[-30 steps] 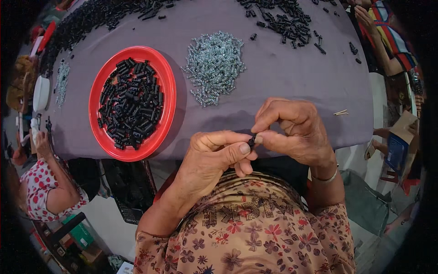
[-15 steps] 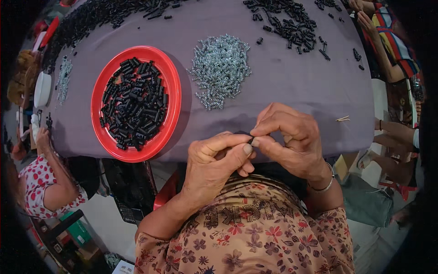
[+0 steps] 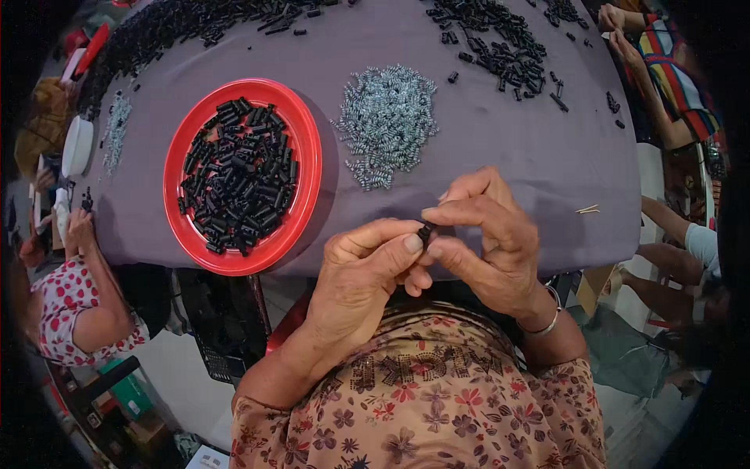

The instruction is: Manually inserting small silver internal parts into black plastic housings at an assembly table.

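Observation:
Between the thumb and forefinger of my left hand (image 3: 363, 270) is a small black cylindrical plastic piece (image 3: 424, 233), partly covered by the fingers. My right hand (image 3: 496, 242) is right beside it, thumb and forefinger parted on either side of the piece's end; whether they touch it is hard to see. Left of my hands, a red round tray (image 3: 311, 176) holds many similar black pieces (image 3: 238, 176). Beyond my hands lies a heap of small silvery coil springs (image 3: 388, 117) on the purple-grey cloth.
More black pieces (image 3: 500, 47) lie at the far right, with a large pile (image 3: 180, 31) at the far left. Thin sticks (image 3: 587, 209) rest near the right edge. A white dish (image 3: 76, 146) and a few springs (image 3: 117, 133) are left. People sit at both sides.
My right thumb and forefinger have moved apart from their pinch, and more of the black piece shows. My left hand keeps its grip. The view has shifted slightly.

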A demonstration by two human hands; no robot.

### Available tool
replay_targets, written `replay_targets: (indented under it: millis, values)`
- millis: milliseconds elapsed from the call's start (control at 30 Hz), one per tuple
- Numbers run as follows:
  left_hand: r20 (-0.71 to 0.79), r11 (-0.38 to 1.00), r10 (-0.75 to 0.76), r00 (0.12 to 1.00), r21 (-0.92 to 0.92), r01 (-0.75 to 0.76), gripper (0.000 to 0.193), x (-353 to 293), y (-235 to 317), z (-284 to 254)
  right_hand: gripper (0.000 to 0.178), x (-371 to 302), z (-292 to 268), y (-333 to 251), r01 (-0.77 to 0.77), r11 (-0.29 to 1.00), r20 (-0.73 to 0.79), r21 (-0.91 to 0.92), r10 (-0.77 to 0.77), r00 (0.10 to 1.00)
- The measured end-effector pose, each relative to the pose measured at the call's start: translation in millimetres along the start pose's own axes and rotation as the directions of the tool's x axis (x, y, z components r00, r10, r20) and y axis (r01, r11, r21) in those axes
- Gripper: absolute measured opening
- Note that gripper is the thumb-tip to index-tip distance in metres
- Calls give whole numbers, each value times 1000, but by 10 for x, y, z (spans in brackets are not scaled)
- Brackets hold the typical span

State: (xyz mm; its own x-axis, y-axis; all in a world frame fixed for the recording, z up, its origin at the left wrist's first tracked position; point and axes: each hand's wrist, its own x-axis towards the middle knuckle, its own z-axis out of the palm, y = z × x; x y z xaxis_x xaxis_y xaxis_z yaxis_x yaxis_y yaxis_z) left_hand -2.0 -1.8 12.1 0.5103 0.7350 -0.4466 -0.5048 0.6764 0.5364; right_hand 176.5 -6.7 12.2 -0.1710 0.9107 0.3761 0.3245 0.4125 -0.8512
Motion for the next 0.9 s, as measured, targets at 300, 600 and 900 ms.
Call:
replay_targets:
  millis: [300, 600, 900]
  values:
    - [-45, 998, 58, 997, 32, -56, 14, 13, -26, 15, 39, -22, 111, 44, 132, 949, -68, -287, -157, 985]
    - [-21, 995, 63, 998, 77, -61, 13, 30, 2, -5, 41, -106, 204, 115, 223, 859, -107, -461, -304, 947]
    - [112, 1000, 10, 994, -8, -9, 17, 42, 51, -59, 40, -84, 194, 98, 269, 874, -160, -405, -357, 920]
